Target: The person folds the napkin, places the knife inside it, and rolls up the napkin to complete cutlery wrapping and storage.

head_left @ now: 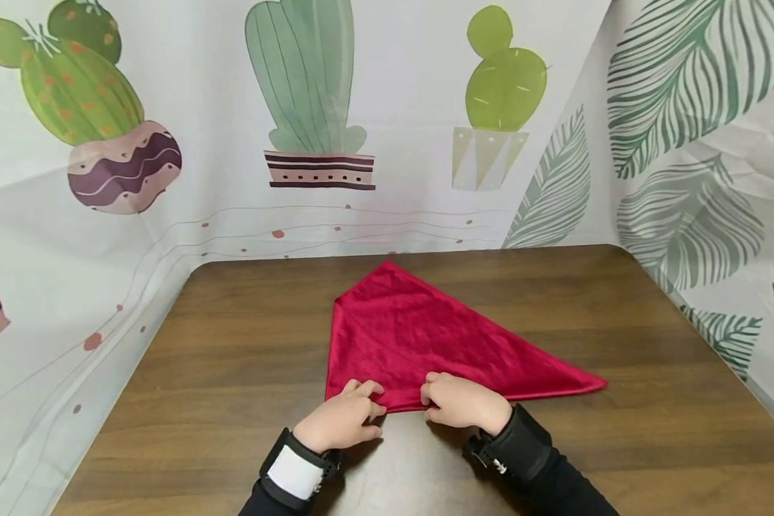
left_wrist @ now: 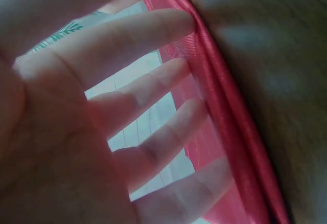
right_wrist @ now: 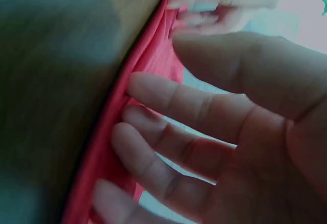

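Working at a dark wooden table [head_left: 232, 373], I have printed curtains around me: a cactus-patterned sheet [head_left: 309, 107] hangs behind the far edge and along the left, and a leaf-patterned sheet [head_left: 696, 143] closes off the right. One red cloth [head_left: 419, 337] lies on the tabletop, folded into a triangle, its long point reaching out to the right and another corner pointing away from me. Its near edge runs just in front of my two hands.

My left hand [head_left: 342, 419] rests on that near edge toward the left corner, fingers [left_wrist: 153, 35] spread and nearly straight, their tips touching the folded red hem; I am not curled round it. My right hand [head_left: 461, 401] sits just beside it, apart by a small gap, its fingers [right_wrist: 168, 98] likewise stretched and laid against the cloth's edge, touching rather than pinching.

Counted: one cloth, one table, two hands, three cactus pots in plain view on the back curtain.
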A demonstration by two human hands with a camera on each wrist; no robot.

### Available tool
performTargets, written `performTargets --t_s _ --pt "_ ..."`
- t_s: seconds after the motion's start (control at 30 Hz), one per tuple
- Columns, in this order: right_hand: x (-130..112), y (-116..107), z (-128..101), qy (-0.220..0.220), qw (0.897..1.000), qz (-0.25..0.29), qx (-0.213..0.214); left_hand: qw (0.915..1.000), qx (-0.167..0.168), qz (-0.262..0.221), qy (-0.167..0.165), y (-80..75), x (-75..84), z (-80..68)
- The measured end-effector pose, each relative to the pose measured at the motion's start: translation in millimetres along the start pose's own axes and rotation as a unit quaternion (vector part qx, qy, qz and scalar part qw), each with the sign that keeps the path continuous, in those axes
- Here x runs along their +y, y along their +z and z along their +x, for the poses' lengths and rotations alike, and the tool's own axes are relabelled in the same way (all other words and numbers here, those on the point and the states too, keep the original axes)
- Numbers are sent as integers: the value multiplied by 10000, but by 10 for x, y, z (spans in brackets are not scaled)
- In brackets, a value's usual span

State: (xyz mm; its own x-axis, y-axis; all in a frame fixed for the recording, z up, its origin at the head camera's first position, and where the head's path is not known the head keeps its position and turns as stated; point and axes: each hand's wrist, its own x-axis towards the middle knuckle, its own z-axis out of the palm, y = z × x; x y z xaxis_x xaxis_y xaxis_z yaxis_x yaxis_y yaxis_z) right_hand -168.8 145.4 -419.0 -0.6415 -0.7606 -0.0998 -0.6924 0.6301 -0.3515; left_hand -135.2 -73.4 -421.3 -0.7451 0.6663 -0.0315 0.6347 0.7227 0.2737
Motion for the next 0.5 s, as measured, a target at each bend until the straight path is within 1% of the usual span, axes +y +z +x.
performTargets --t_s 0.17,0.33,0.43,0.5 --pt "103 -74 -40 108 9997 240 0 9999 63 -71 -61 18 -21 3" --pt "146 -111 -54 120 9993 354 -63 9997 140 -123 -129 4 -9 -13" --pt "159 -105 -62 138 9993 351 -66 9997 133 -169 -62 -6 -19 -22" --pt "158 -95 -64 129 9994 329 -31 9998 160 -133 29 -13 -56 -39"
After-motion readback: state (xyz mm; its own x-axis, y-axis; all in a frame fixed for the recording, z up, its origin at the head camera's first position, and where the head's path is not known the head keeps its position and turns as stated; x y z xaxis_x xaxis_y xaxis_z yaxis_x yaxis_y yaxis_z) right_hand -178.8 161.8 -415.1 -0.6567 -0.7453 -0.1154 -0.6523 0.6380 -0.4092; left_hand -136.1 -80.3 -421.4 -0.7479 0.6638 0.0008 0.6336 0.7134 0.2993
